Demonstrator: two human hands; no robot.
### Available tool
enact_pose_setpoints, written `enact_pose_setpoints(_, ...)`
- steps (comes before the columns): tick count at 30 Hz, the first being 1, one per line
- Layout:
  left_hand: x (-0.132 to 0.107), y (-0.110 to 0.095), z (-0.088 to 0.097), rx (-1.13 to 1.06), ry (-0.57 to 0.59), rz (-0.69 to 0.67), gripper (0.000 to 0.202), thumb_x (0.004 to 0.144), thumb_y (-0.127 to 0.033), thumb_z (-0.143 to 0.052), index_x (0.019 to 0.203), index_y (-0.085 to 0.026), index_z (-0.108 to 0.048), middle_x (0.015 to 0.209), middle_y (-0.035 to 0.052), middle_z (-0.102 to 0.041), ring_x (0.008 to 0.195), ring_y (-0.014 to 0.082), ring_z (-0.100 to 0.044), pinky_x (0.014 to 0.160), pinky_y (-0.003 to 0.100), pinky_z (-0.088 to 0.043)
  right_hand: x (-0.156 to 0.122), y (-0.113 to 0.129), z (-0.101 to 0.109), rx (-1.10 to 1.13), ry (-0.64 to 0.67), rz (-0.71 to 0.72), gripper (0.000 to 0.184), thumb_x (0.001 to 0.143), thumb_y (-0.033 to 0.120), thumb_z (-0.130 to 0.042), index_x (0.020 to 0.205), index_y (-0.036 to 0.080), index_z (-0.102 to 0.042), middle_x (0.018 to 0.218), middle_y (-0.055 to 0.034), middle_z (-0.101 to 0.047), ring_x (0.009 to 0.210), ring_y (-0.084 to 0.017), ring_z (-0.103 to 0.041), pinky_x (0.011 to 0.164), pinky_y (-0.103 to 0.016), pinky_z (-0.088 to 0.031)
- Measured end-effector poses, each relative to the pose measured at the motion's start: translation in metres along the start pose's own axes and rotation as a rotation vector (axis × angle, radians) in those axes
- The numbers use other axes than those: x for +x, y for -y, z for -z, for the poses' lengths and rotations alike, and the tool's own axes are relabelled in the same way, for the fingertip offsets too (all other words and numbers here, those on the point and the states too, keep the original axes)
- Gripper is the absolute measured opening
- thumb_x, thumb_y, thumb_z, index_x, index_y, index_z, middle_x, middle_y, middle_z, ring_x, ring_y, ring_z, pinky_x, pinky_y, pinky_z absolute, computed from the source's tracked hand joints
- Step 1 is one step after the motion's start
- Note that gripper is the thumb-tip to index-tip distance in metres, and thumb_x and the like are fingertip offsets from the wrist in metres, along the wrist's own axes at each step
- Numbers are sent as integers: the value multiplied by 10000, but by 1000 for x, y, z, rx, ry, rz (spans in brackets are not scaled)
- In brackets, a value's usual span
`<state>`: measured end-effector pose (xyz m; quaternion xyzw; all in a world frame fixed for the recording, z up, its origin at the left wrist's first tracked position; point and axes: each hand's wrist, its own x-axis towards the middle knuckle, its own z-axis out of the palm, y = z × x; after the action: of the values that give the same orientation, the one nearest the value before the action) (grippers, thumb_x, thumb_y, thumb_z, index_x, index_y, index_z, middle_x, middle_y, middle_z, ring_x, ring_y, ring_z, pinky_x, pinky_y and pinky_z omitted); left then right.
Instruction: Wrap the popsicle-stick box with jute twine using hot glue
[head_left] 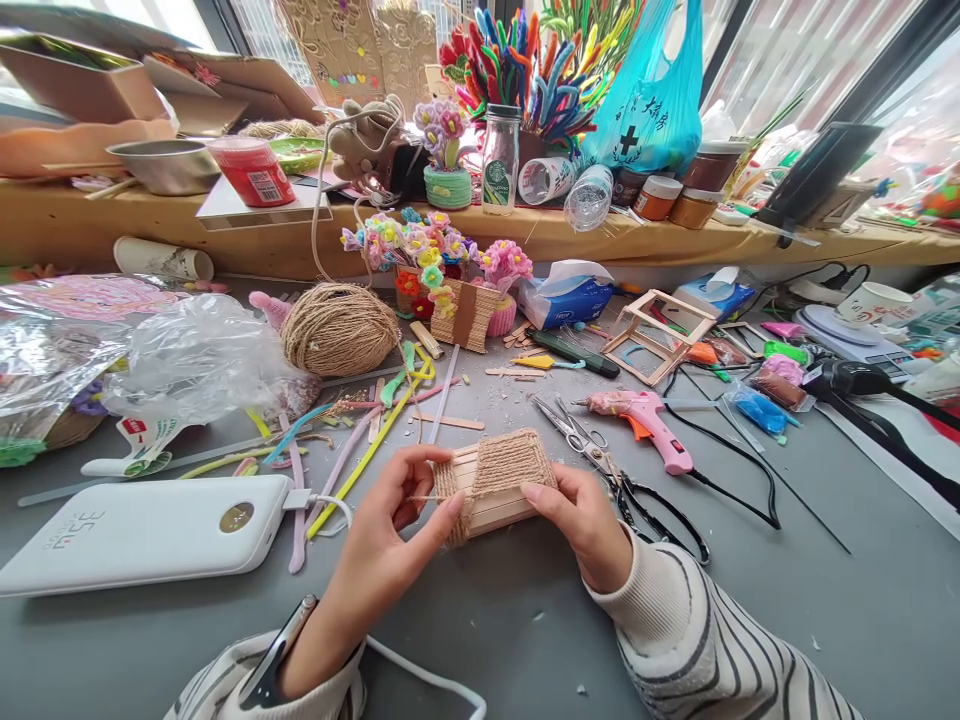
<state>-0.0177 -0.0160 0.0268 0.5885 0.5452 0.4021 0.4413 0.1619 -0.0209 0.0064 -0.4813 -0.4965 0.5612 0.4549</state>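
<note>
Both my hands hold a small box of wooden craft sticks, partly wrapped in brown jute twine, just above the grey table. My left hand grips its left end, thumb and fingers closed round the twine-wound edge. My right hand holds the right end with fingers curled over the side. A ball of the same twine lies further back on the left.
Scissors and a pink glue gun lie right of my hands. A white power bank sits at the left with its cable. Pipe cleaners, loose sticks, plastic bags and flower crafts crowd the back; a cluttered wooden shelf runs behind.
</note>
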Motion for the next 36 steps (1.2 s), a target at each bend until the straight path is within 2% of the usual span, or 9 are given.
enact_pose_setpoints(5, 0, 1, 0, 4, 7, 16, 294, 731, -374, -558, 967, -207, -502, 698, -39, -418, 647, 105, -483, 595, 211, -422, 0, -2, 0, 3, -3, -5, 362, 732, 419, -556, 901, 124, -678, 858, -77, -687, 813, -221, -604, 749, -342, -468)
enact_pose_setpoints(12, 0, 0, -1, -5, 0, 3, 293, 737, -370, -561, 970, -202, -505, 662, -53, -360, 625, 96, -464, 571, 201, -403, 1, -2, -1, -5, -23, -9, 349, 730, 424, -556, 857, 123, -680, 821, -74, -683, 785, -213, -597, 724, -332, -467)
enact_pose_setpoints(19, -1, -2, -1, 0, 0, -3, 290, 736, -366, -559, 966, -198, -506, 672, -48, -374, 622, 97, -453, 584, 209, -409, 1, -3, -1, -14, -33, 10, 352, 730, 432, -557, 855, 131, -687, 805, -65, -684, 770, -208, -597, 706, -320, -471)
enact_pose_setpoints(25, -1, 6, 2, 57, -79, -113, 213, 718, -312, -574, 902, -210, -540, 619, -62, -343, 557, 83, -386, 556, 190, -391, 0, -6, -2, -10, -25, 14, 359, 746, 434, -550, 876, 128, -685, 810, -66, -684, 769, -206, -596, 702, -309, -468)
enact_pose_setpoints(27, 1, 10, 4, 83, -46, -165, 207, 708, -306, -592, 882, -208, -540, 604, -64, -342, 547, 83, -384, 529, 181, -382, 1, -7, -2, 0, -21, 21, 356, 752, 428, -549, 887, 127, -683, 812, -68, -685, 766, -206, -599, 701, -308, -468)
enact_pose_setpoints(29, 2, 11, 4, 70, -25, -138, 252, 715, -321, -597, 928, -207, -522, 617, -64, -346, 555, 82, -388, 526, 177, -383, 1, -8, -3, 14, -21, 25, 347, 760, 417, -548, 903, 129, -679, 830, -69, -687, 782, -208, -603, 717, -311, -467)
enact_pose_setpoints(33, 3, 8, 1, -21, -25, 8, 310, 743, -368, -570, 998, -211, -487, 643, -64, -336, 561, 77, -379, 533, 173, -376, 1, -8, -4, 21, -18, 21, 354, 764, 425, -546, 908, 128, -673, 850, -72, -688, 796, -214, -603, 725, -315, -466)
enact_pose_setpoints(36, 2, 7, -3, -89, -7, 74, 354, 735, -409, -570, 1016, -217, -472, 654, -58, -378, 579, 85, -423, 562, 189, -397, 0, -7, -4, 4, -18, 14, 363, 757, 434, -548, 899, 124, -672, 835, -72, -685, 784, -212, -597, 711, -310, -462)
